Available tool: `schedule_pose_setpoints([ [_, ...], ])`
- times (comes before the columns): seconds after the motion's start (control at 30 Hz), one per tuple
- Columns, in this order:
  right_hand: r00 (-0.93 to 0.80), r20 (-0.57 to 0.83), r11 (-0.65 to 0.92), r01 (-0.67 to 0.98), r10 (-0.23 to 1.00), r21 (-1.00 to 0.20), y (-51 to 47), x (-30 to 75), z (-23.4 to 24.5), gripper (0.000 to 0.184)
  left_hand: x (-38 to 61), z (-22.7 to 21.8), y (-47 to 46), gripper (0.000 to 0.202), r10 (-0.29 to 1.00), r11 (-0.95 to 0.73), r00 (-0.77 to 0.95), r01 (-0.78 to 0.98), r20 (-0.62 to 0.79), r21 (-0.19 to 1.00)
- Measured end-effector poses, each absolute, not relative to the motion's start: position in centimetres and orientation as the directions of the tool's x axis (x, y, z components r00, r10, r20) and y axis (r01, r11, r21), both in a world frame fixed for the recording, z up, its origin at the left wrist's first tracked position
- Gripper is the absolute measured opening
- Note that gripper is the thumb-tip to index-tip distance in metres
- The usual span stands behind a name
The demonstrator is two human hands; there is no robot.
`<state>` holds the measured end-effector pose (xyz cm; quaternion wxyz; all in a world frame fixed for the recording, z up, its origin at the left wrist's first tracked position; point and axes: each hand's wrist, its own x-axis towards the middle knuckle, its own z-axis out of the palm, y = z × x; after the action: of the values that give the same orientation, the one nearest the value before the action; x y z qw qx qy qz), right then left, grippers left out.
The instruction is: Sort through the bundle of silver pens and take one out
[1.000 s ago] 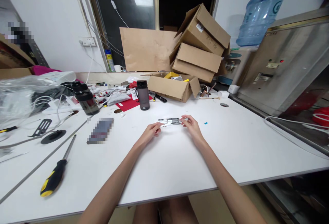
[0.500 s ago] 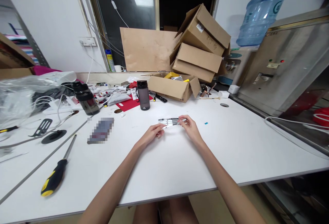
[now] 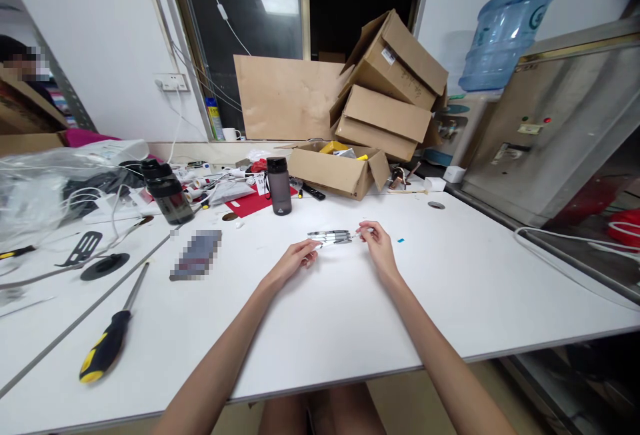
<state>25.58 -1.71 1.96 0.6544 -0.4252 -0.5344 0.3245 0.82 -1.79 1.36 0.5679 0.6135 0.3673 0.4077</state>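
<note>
**Both hands at a small bundle of pens in the middle of the table**

We see our left hand (image 3: pixel 295 260) resting low on the white table (image 3: pixel 350 315), its fingertips closed around the near left end of a small bundle of dark-and-silver pens (image 3: pixel 330 237). The bundle lies roughly level, just above the tabletop, in the middle of the table and a little beyond our hands. Our right hand (image 3: pixel 379 246) sits at the bundle's right end, thumb and forefinger pinched on something thin and pale that sticks out there; we cannot tell whether it is one pen drawn partway from the bundle or a cap.

Just to the right of that hand, a small blue scrap (image 3: pixel 401 240) lies on the table. Behind the bundle stands a dark grey bottle (image 3: pixel 279 186), upright, with a red sheet (image 3: pixel 250 202) beside it. Farther left a larger black bottle (image 3: pixel 166 191) stands tilted among white cables. Near the left front edge a screwdriver (image 3: pixel 109 342) with a yellow-and-black handle lies flat. An open cardboard box (image 3: pixel 337 168) sits at the back of the table, with more boxes stacked behind it, and a blue water jug (image 3: pixel 505 34) stands upside down at the right.
</note>
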Motion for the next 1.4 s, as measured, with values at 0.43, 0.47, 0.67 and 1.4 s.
schedule_pose_setpoints([
  [0.43, 0.277, 0.343, 0.354, 0.012, 0.897, -0.935, -1.2, 26.0, 1.6, 0.027, 0.4, 1.6, -1.7, 0.044, 0.931, -0.082, 0.357, 0.011, 0.073, 0.997],
  [0.47, 0.254, 0.331, 0.332, 0.039, 0.909, -0.942, -1.3, 25.9, 1.6, 0.028, 0.4, 1.6, -1.7, 0.043, 0.934, -0.09, 0.349, 0.018, 0.078, 0.996],
  [0.67, 0.081, 0.293, 0.272, 0.205, 0.953, -0.94, -2.5, 25.3, 1.8, 0.035, 0.4, 1.5, -1.5, 0.043, 0.934, -0.115, 0.345, 0.031, 0.098, 0.993],
  [1.4, -0.094, 0.245, 0.253, 0.077, 0.965, -0.964, -2.6, 24.3, 2.1, 0.037, 0.6, 1.6, -1.7, 0.044, 0.926, -0.16, 0.357, 0.074, 0.123, 0.984],
])
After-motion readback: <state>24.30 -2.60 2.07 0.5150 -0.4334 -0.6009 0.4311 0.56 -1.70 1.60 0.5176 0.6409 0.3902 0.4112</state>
